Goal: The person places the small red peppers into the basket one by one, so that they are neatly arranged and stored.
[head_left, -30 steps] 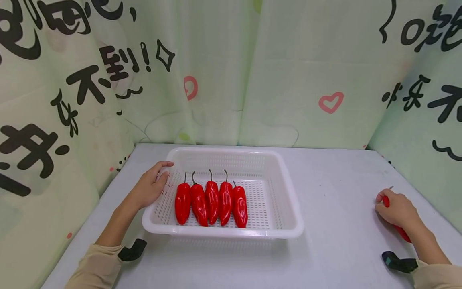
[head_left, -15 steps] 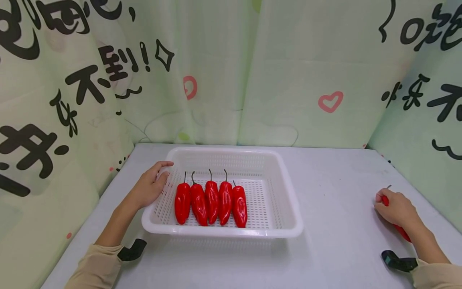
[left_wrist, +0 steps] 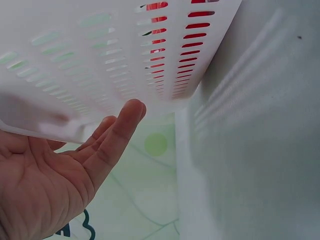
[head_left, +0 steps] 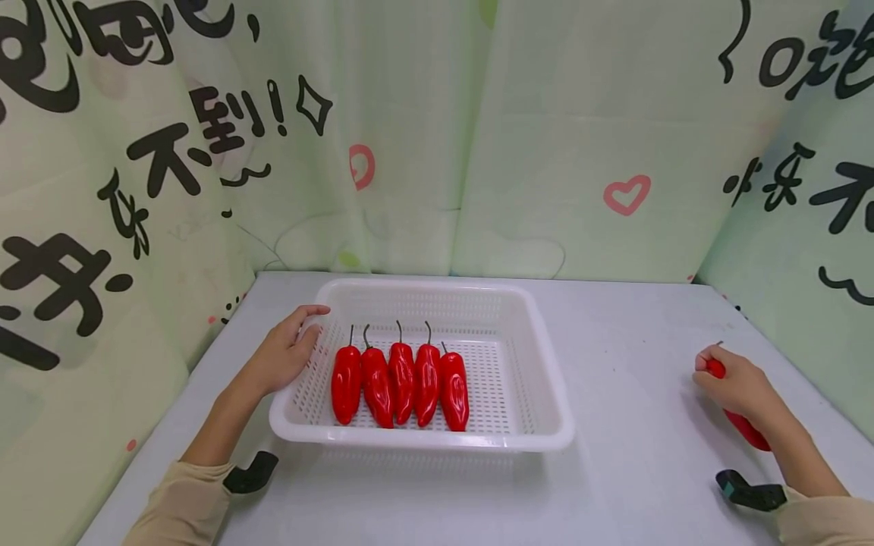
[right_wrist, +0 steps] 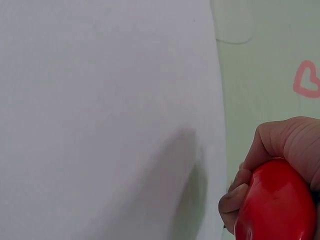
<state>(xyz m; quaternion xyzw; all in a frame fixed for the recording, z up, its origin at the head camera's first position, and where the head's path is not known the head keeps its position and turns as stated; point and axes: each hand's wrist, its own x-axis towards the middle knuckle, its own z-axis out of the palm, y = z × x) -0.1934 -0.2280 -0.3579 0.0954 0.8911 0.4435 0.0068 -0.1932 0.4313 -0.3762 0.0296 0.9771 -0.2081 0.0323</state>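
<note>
A white plastic basket [head_left: 539, 364] with slotted walls stands on the table. Several shiny red chili peppers [head_left: 401, 383] lie in it side by side, their stems pointing to the far side. My left hand [head_left: 283, 353] holds the basket's left rim; in the left wrist view, its fingers [left_wrist: 120, 132] reach under the rim beside the outer wall. Well to the right of the basket, my right hand [head_left: 740, 387] grips another red chili pepper [head_left: 747, 431], its stem poking out past the fingers. That pepper's rounded end fills the lower right of the right wrist view.
The white-covered table [head_left: 635, 364] stretches between the basket and my right hand. A pale green curtain [head_left: 546, 152] with black lettering and pink hearts encloses its back and sides. Black wrist mounts [head_left: 751, 491] sit at both sleeves.
My right hand has shifted a little to the left and away from me, carrying the chili pepper with it. My left hand, the basket and the peppers in it have stayed put.
</note>
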